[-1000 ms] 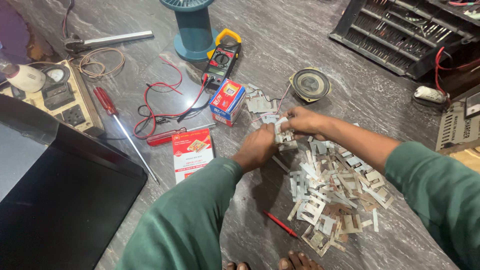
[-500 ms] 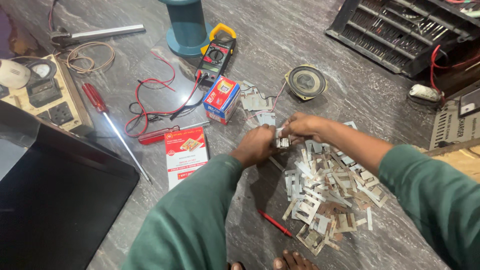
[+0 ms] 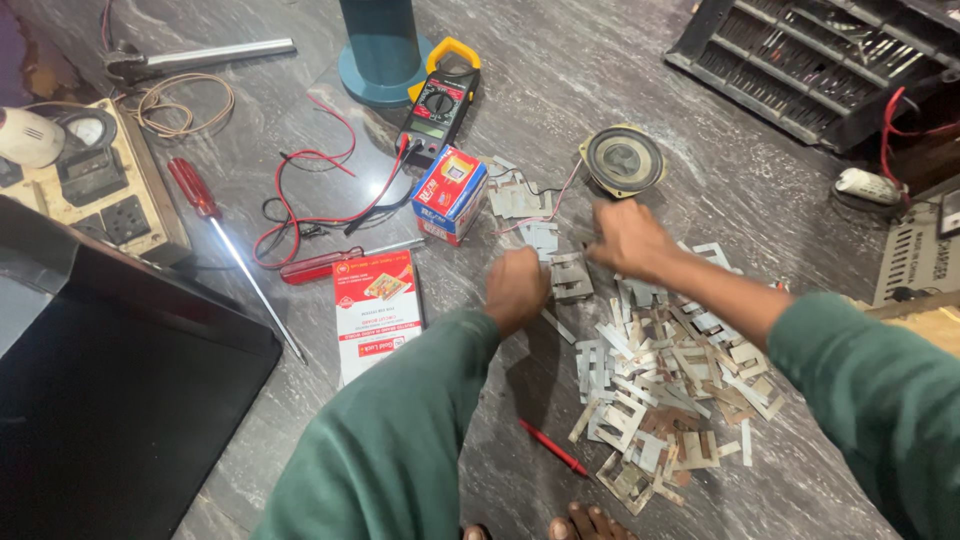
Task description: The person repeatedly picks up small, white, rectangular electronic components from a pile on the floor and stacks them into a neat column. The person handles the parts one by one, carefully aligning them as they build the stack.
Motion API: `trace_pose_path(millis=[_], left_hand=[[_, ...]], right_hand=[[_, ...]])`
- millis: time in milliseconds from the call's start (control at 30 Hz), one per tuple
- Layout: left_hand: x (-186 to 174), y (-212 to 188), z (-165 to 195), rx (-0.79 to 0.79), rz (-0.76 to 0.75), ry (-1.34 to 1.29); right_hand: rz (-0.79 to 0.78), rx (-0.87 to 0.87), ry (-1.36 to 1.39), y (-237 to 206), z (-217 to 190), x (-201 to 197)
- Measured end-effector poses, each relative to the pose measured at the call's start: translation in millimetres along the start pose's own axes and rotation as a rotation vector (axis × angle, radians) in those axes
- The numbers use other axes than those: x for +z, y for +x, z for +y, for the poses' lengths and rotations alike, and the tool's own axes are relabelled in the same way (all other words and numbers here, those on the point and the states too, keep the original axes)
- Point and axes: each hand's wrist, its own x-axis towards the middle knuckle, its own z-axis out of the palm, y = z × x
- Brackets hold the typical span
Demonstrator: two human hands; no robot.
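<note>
Left hand (image 3: 516, 288) and right hand (image 3: 628, 238) are near frame centre, both closed on a small stack of metal plates (image 3: 570, 276) between them, just above the floor (image 3: 640, 70). Right of it and lower lies the big pile of loose plates (image 3: 665, 390). Upper left of hands: blue-red box (image 3: 449, 194), clamp meter (image 3: 440, 105). Speaker (image 3: 624, 160) is above right hand. Red probe (image 3: 552, 447) at bottom centre.

just left of your left hand (image 3: 517, 288) lies a flat rectangular packet (image 3: 376, 312), red on top and white below. above it stands a small blue, red and white box (image 3: 449, 195). beyond that, the yellow-and-black clamp meter (image 3: 440, 100) shows a small grey screen. a big black panel (image 3: 110, 400) fills your lower left.
</note>
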Motion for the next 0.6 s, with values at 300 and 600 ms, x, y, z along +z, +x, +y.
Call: trace_pose_path(millis=[300,600], left_hand=[[59.0,6.0,-6.4,-0.105,-0.009,-0.299],[86.3,31.7,-34.5,-0.008,-0.006,-0.278]], right_hand=[[-0.009,-0.262,-0.088,-21.9,-29.5,36.5],[0.027,-0.398,-0.094,-33.5,-27.7,64.0]])
